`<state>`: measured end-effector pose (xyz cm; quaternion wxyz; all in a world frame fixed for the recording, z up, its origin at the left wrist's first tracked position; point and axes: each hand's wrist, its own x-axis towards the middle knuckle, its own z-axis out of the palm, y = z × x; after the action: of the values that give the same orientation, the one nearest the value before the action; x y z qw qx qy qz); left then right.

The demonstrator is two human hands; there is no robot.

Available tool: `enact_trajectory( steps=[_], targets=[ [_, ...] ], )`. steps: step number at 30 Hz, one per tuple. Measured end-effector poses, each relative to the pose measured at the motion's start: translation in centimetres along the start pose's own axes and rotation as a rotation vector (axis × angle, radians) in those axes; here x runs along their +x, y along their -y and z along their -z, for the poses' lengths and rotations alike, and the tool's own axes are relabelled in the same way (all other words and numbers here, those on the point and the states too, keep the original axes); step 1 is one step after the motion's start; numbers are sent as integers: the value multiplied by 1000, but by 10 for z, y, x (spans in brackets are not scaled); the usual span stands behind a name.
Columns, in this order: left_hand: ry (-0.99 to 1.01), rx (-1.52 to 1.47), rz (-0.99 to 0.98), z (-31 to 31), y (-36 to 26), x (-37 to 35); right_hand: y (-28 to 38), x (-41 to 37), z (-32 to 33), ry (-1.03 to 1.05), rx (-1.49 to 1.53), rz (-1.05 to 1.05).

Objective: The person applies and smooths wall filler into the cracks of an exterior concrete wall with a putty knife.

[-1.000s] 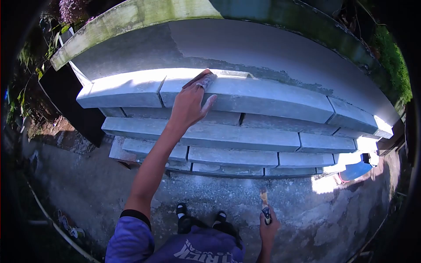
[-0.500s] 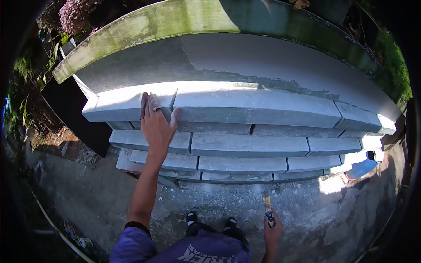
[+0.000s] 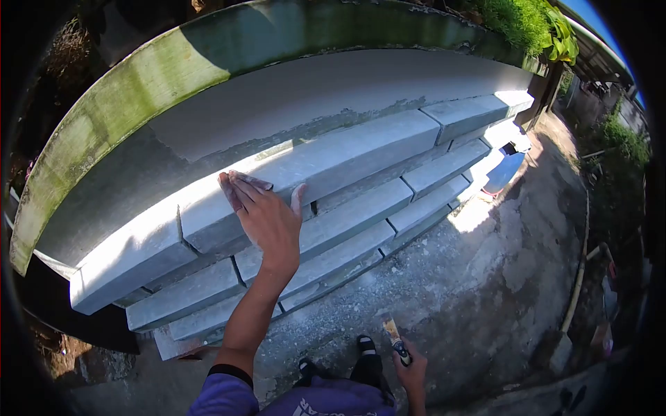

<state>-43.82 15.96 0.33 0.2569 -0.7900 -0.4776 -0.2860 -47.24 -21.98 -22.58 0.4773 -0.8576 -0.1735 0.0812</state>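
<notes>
My left hand [image 3: 269,220] lies on the top edge of the uppermost long grey block [image 3: 347,156], fingers forward and thumb out to the right. Under its fingers is a small folded greyish sheet [image 3: 252,181] that looks like sandpaper, partly covered by the hand. The fingertips are dusted grey. Low on the right, my right hand [image 3: 411,367] grips the dark and pale handle of a putty knife [image 3: 393,331]. Its yellowish, stained blade points up and away from me, over the ground and apart from the blocks.
Stepped rows of grey blocks [image 3: 333,225] run in front of a plastered wall [image 3: 270,104]. Above arches a mossy green ledge [image 3: 125,97]. A blue container [image 3: 505,172] stands beyond the right end. My feet are on rough concrete [image 3: 472,277]; a pole [image 3: 577,277] lies farther right.
My view has turned to the right. My left hand has moved right along the top block, past a joint. The putty knife stays low in my right hand.
</notes>
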Motion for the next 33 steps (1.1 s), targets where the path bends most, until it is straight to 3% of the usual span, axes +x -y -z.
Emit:
enact_trajectory(
  steps=[4,7,12,14,16,19,22,25,28,33],
  targets=[
    [58,-51,-131,9,-62,8,-21,-27,8,-142,62,-113],
    [-38,-38,-123,7,-112,19,-31,-32,23,-218,57,-181],
    [5,-20,-143,11,-217,36,-62,-9,52,-316,28,-182],
    [371,-274,-238,26,-256,53,-75,13,67,-340,29,-162],
    [344,-227,-294,30,-298,60,-81,36,85,-328,37,-170],
    [6,-17,-314,41,-347,59,-94,70,109,-302,18,-186],
    [246,-310,-414,40,-392,73,-99,94,129,-324,6,-167],
    [-28,-584,-407,23,-426,75,-120,111,137,-384,8,-94],
    [-273,-792,-642,21,-442,91,-124,122,144,-372,17,-112],
    [-69,-477,-554,15,-431,80,-127,137,151,-331,18,-108]
  ],
)
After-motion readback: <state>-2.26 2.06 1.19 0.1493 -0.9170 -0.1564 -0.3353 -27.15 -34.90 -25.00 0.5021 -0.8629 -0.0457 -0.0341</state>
